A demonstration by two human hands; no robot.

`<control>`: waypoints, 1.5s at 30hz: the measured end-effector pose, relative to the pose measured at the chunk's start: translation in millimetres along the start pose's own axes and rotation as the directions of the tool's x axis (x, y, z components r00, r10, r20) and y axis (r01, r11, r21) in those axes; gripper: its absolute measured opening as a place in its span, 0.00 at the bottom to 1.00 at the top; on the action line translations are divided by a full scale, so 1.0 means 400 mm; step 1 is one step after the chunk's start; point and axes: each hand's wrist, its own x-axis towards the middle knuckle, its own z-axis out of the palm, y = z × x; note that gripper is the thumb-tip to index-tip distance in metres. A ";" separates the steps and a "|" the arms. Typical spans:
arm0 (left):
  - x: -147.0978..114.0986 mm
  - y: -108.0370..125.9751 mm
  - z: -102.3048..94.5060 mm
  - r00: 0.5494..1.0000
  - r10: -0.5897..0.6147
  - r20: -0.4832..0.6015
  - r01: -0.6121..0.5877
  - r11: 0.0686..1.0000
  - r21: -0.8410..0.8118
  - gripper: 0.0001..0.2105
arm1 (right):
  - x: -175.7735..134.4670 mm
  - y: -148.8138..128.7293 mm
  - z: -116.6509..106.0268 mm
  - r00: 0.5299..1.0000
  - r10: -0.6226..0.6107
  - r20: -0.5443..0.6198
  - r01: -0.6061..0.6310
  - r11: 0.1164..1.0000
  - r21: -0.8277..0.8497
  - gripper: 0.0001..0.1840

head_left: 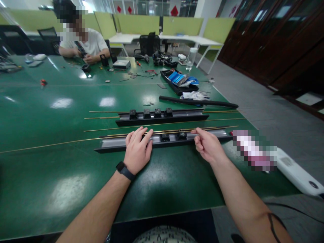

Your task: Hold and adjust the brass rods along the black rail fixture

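Two dark metal channels with pale inner faces lie across the green table in front of me. My left hand (138, 150), with a dark watch (125, 170) on its wrist, rests over the nearer channel (111, 144), fingers spread on the thin brass rods along it. My right hand (209, 145) is at the same channel's far wall, its index finger and thumb side closed at a brass rod (174, 131) and the other fingers curled. Small black blocks (165, 136) sit inside between my hands. Behind it, the second channel (162, 119) carries several black blocks (146, 113).
More brass rods (113, 128) lie around the channels. Beyond are a black tube (212, 102), white gloves (196, 95) and a black tray (177, 87) with blue items. A white device (296, 172) stands at the right edge. Across the table sits a person (88, 44) handling something dark.
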 end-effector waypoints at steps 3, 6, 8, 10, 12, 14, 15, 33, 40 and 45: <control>0.000 0.000 0.000 1.000 0.002 0.000 -0.002 1.000 0.007 0.19 | -0.002 0.001 0.003 0.998 0.027 0.049 -0.026 0.999 -0.024 0.11; -0.001 -0.001 0.000 1.000 0.004 0.002 -0.004 1.000 0.011 0.19 | -0.002 -0.003 0.004 1.000 0.023 0.009 -0.022 1.000 -0.012 0.11; -0.001 -0.001 0.000 1.000 0.007 0.001 -0.007 1.000 0.012 0.19 | -0.001 -0.005 0.003 1.000 0.012 -0.024 -0.012 1.000 0.005 0.11; -0.002 -0.001 0.001 1.000 0.009 -0.002 -0.009 1.000 0.009 0.19 | -0.002 -0.006 0.003 0.999 0.005 -0.034 -0.005 1.000 0.011 0.10; -0.002 -0.002 0.002 1.000 0.008 -0.004 -0.008 1.000 0.006 0.19 | -0.004 -0.006 0.004 1.000 0.015 -0.012 -0.015 1.000 0.001 0.10; -0.001 -0.002 0.003 1.000 0.006 -0.001 -0.006 1.000 0.007 0.19 | -0.006 -0.005 0.006 0.999 0.034 0.018 -0.033 0.999 -0.020 0.11; -0.001 -0.002 0.003 1.000 0.006 0.001 -0.006 1.000 0.009 0.19 | -0.007 -0.005 0.007 0.999 0.042 0.025 -0.041 0.999 -0.028 0.12; -0.001 -0.004 0.005 1.000 0.003 0.008 -0.003 1.000 0.003 0.20 | -0.005 -0.006 0.004 0.999 0.034 -0.018 -0.034 0.999 0.019 0.10; -0.002 -0.003 0.004 1.000 -0.005 0.011 0.005 1.000 -0.018 0.20 | -0.009 -0.003 0.007 0.996 0.045 0.077 -0.044 0.999 -0.015 0.13; 0.000 -0.002 0.001 1.000 -0.002 0.014 0.002 1.000 -0.011 0.20 | -0.007 -0.006 0.003 1.000 0.024 0.006 -0.024 1.000 0.018 0.11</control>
